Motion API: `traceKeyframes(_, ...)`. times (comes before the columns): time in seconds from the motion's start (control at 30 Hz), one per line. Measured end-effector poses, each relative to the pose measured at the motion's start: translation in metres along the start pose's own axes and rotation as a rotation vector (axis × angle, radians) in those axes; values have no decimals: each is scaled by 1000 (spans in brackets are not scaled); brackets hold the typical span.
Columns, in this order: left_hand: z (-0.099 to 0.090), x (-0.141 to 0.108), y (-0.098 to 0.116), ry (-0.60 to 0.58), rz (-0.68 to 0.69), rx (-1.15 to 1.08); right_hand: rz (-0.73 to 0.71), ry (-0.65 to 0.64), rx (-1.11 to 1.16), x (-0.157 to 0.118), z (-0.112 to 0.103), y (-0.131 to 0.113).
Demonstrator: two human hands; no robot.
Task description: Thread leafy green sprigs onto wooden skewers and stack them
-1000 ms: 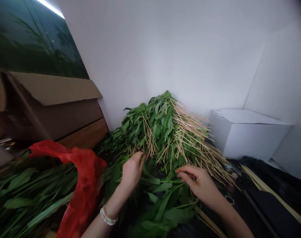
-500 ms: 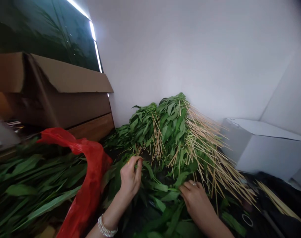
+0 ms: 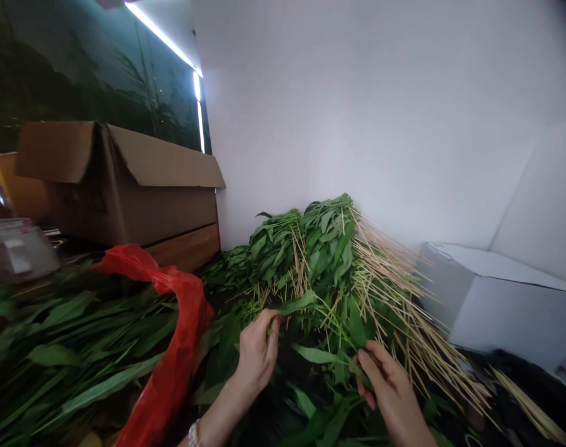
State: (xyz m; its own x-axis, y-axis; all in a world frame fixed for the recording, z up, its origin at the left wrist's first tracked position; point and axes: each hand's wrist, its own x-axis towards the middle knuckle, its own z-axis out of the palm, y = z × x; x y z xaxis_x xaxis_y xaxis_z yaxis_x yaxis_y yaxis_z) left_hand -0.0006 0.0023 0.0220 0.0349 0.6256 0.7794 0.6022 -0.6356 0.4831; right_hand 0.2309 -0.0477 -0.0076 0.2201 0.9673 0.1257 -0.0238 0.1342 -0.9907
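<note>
My left hand (image 3: 258, 347), with a beaded bracelet at the wrist, pinches the tip of a long green leaf (image 3: 299, 303). My right hand (image 3: 386, 379) is closed on a leafy green stem (image 3: 339, 328), which stretches up and left between the hands. Behind them, bundles of leaves (image 3: 327, 239) lean on the wall, with many thin pale sticks (image 3: 404, 292) fanning out to the right. More loose leaves (image 3: 329, 422) lie below my hands on a dark surface.
Red plastic (image 3: 182, 323) drapes at the left beside a pile of long leaves (image 3: 100, 347). An open cardboard box (image 3: 166, 211) stands behind it, a clear container (image 3: 19, 248) at far left. At right are a white box (image 3: 501, 310) and more pale sticks (image 3: 529, 403).
My right hand has risen and turned, lifting a leafy stem off the loose leaves. A leaf now stretches from my left fingers. The view has tilted up and swung slightly left.
</note>
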Motion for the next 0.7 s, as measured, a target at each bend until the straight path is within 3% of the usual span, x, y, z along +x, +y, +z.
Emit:
traceKeyframes(0.3, 1, 1, 6, -15, -46, -8, 65, -33, 66, 3, -3, 9)
traceKeyframes(0.57, 11, -7, 7, -124, 194, -35, -3, -143, -42, -1, -1, 4)
traceKeyframes(0.7, 17, -11, 4, -183, 273, 61, -12, -201, -83, -4, 1, 2)
